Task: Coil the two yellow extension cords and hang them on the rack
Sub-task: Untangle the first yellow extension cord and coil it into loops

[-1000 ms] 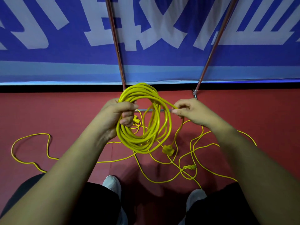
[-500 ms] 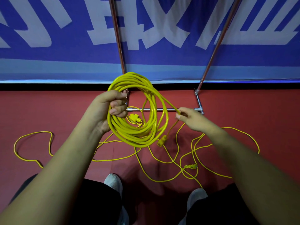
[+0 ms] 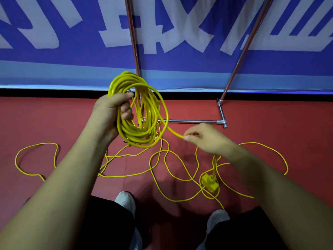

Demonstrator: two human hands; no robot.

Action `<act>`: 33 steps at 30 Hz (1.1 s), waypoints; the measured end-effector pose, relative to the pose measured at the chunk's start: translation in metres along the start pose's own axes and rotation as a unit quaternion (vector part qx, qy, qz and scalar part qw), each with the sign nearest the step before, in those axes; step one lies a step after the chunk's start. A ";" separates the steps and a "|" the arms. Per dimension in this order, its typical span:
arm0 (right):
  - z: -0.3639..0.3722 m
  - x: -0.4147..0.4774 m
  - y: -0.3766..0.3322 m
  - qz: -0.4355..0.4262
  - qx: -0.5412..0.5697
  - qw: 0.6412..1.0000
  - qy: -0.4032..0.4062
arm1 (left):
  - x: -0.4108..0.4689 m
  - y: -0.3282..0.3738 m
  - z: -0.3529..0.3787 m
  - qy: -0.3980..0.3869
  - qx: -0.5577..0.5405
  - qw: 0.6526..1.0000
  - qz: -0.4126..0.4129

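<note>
My left hand (image 3: pixel 111 112) grips a thick coil of yellow extension cord (image 3: pixel 142 134), held upright in front of the rack. A free strand runs from the coil down and right to my right hand (image 3: pixel 203 138), which pinches it between thumb and fingertips. Below that hand the strand's end hangs with a yellow plug (image 3: pixel 210 183) near the floor. A second, thinner yellow cord (image 3: pixel 36 159) lies in loose loops across the red floor. The metal rack (image 3: pixel 194 121) stands behind, with two slanted poles and a base bar on the floor.
A blue banner wall (image 3: pixel 180 56) with white characters stands right behind the rack. My two white shoes (image 3: pixel 126 201) are at the bottom, with cord loops lying just in front of them. The red floor (image 3: pixel 288 120) stretches left and right.
My right hand slid down and right along the strand, away from the coil. My left hand turned the coil more edge-on. The plug dropped lower, under my right wrist.
</note>
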State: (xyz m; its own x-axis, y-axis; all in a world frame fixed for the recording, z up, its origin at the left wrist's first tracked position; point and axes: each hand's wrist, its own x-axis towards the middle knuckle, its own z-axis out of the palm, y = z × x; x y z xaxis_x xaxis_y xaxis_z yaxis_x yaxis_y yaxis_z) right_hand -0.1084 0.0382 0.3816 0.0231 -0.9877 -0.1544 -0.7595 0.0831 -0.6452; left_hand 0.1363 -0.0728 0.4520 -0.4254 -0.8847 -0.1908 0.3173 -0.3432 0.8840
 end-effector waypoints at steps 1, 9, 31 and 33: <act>-0.004 -0.005 -0.011 -0.014 -0.035 0.998 -0.043 | 0.000 -0.001 0.001 0.006 0.025 1.000 0.003; -0.023 -0.025 -0.053 -0.079 -0.088 0.983 -0.141 | -0.004 -0.014 0.006 0.005 0.122 0.992 -0.024; 0.041 0.002 0.087 0.212 -0.072 0.966 -0.127 | 0.008 -0.008 0.000 0.037 -0.098 0.994 -0.025; 0.048 0.000 0.090 0.228 -0.020 0.965 -0.131 | 0.010 -0.007 -0.001 0.038 -0.113 0.992 -0.042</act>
State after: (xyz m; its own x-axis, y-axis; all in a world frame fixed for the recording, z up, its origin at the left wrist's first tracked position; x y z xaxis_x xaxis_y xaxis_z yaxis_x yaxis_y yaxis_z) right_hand -0.1457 0.0519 0.2872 -0.1595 -0.7825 -0.6018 -0.7540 0.4900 -0.4374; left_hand 0.1313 -0.0794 0.4433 -0.3955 -0.8681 -0.3001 0.4693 -0.4718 0.7465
